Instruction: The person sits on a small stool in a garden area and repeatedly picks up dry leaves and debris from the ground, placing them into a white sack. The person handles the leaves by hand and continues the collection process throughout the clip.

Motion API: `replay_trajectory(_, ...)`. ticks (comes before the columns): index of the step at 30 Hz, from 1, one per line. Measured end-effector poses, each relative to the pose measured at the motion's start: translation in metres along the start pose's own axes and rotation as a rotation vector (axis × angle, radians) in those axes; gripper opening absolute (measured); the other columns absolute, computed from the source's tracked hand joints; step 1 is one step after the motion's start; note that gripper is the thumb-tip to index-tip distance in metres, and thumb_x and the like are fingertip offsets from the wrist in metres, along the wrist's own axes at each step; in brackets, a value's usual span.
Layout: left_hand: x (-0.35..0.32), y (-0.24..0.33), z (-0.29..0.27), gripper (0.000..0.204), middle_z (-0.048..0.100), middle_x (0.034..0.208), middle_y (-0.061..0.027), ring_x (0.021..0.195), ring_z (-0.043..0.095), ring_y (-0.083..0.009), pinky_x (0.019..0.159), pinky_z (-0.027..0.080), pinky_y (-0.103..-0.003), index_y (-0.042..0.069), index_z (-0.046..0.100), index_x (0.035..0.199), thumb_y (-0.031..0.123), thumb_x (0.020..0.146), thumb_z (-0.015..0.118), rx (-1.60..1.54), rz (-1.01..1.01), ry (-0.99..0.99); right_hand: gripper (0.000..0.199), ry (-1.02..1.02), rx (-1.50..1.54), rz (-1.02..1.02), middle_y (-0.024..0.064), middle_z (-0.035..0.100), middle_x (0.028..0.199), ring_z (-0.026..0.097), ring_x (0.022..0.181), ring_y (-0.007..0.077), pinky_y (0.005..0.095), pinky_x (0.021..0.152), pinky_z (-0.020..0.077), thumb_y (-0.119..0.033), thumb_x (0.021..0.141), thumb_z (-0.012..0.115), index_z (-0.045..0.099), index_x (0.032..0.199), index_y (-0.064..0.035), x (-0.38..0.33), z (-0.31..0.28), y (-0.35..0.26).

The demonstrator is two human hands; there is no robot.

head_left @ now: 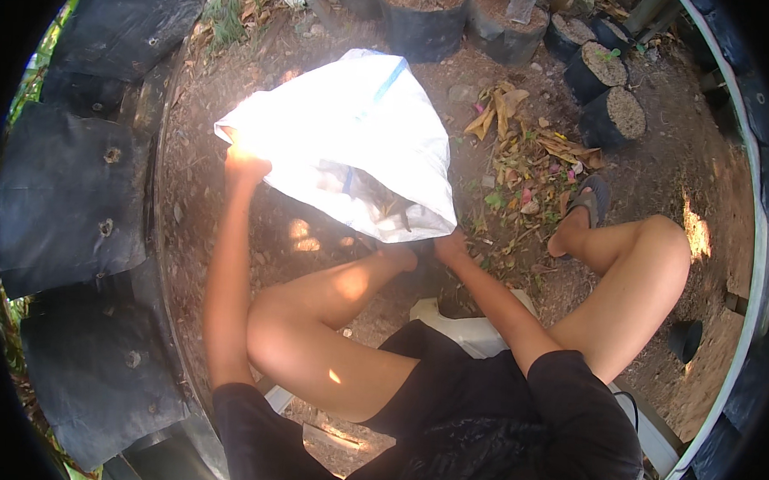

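A large white sack [364, 110] with a blue stripe spreads out in front of me, its mouth facing my body. Bright sunlight washes out much of its surface. My left hand [247, 164] is closed on the rim at the left corner. At the right lower corner, my right hand [449, 246] grips the rim, its fingers partly hidden by the cloth. Through the opening some brownish, dry-looking material [389, 208] shows, too unclear to name.
I sit on a low whitish seat [475, 330] with knees apart. Black pots [421, 27] filled with soil stand at the back and back right. Dry leaves [526, 152] litter the dirt ground right of the sack. Black planting bags [73, 192] line the left side.
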State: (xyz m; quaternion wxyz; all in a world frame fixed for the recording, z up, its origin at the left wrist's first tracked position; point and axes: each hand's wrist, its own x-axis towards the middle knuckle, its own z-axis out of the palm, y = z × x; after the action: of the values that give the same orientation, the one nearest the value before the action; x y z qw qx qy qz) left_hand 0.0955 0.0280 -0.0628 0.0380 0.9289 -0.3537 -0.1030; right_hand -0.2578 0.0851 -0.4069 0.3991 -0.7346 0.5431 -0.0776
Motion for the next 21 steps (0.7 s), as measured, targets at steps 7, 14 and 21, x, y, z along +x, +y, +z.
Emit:
replay_trajectory(7, 0.002, -0.006, -0.006, 0.046, 0.061, 0.074, -0.0119, 0.058, 0.061, -0.0188, 0.048, 0.050, -0.027, -0.002, 0.044, 0.097, -0.001, 0.057, 0.065, 0.151, -0.153, -0.051, 0.038, 0.091, -0.406, 0.289, 0.0164, 0.053, 0.104, 0.055, 0.094, 0.0322, 0.0414, 0.077, 0.0461, -0.023, 0.073, 0.060, 0.053, 0.105, -0.0041, -0.004, -0.075, -0.004)
replay_trajectory(14, 0.002, -0.004, -0.008, 0.034, 0.062, 0.074, -0.0120, 0.060, 0.062, -0.0183, 0.052, 0.050, -0.028, -0.002, 0.053, 0.088, 0.001, 0.057, 0.066, 0.118, -0.153, -0.203, 0.039, 0.177, -0.347, 0.395, 0.0147, 0.049, 0.110, 0.046, 0.105, 0.0299, 0.0421, 0.084, 0.0405, -0.021, 0.069, 0.063, 0.056, 0.104, -0.0053, -0.007, -0.100, -0.002)
replay_trajectory(21, 0.005, -0.001, -0.003, 0.032, 0.062, 0.072, -0.0119, 0.058, 0.061, -0.0185, 0.047, 0.050, -0.030, -0.002, 0.054, 0.084, -0.002, 0.054, 0.067, 0.133, -0.119, -0.072, 0.024, -0.050, -0.494, 0.246, 0.0118, 0.051, 0.110, 0.047, 0.104, 0.0277, 0.0425, 0.084, 0.0390, -0.015, 0.077, 0.052, 0.061, 0.098, -0.0100, -0.009, -0.079, 0.002)
